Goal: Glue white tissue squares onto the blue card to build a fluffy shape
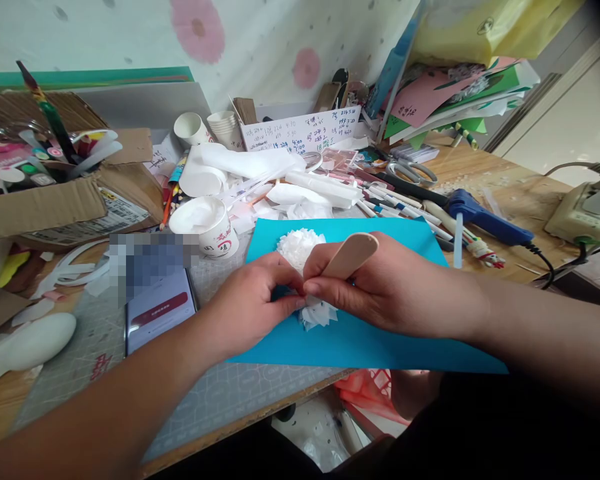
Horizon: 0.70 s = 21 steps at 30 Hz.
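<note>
My right hand point(370, 283) is closed around a flat wooden craft stick point(353, 255), whose rounded end points up and to the right. Its other end is hidden under my fingers. Close beside it, my left hand point(260, 300) pinches with thumb and forefinger at the same spot; whatever is between those fingertips is too small to make out. White frilly paper pieces form a ruffled cluster point(301, 245) just beyond my fingers, and more white paper petals point(319, 315) show below them. Both lie on a bright blue sheet point(405, 347).
A paper cup with white contents point(207, 223) and a phone point(157, 310) sit left. Behind are rolled white papers point(325, 187), scissors point(413, 172) and several pens. A blue glue gun point(487, 217) lies right, near a power strip point(583, 213). A cardboard box point(45, 210) stands far left.
</note>
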{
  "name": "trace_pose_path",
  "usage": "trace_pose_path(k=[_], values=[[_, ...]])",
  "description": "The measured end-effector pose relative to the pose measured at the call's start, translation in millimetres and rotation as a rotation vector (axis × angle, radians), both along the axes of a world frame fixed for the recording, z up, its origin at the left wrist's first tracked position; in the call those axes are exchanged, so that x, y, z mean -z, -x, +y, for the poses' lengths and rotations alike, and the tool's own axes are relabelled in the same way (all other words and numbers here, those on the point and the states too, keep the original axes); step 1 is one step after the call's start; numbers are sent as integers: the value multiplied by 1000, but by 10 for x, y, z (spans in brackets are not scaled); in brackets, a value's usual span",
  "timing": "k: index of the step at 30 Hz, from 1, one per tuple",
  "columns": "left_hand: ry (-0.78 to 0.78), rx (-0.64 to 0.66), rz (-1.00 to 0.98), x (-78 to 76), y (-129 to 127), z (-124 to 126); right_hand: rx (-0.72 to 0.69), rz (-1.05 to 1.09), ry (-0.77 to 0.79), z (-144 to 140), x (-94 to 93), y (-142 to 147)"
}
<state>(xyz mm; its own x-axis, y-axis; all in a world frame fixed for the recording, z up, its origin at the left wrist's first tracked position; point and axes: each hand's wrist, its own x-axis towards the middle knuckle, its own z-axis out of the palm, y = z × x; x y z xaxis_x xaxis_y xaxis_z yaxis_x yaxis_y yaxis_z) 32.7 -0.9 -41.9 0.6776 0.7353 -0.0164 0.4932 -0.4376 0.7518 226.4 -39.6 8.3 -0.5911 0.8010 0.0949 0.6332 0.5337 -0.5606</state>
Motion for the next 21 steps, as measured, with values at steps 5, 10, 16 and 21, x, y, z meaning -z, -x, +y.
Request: trace_pose_path(k=[5,10,16,21], values=[[-91,17,65,-20,20,-10,28,-74,-17,9,-4,42],[-140,51,89,-36,26,-15,5,-123,-71,4,-41,128],[-185,57,77,-31,27,-31,19,-42,-65,13,-76,113],[-201,44,115,-33,34,-42,157,322,-60,18,-97,-49]])
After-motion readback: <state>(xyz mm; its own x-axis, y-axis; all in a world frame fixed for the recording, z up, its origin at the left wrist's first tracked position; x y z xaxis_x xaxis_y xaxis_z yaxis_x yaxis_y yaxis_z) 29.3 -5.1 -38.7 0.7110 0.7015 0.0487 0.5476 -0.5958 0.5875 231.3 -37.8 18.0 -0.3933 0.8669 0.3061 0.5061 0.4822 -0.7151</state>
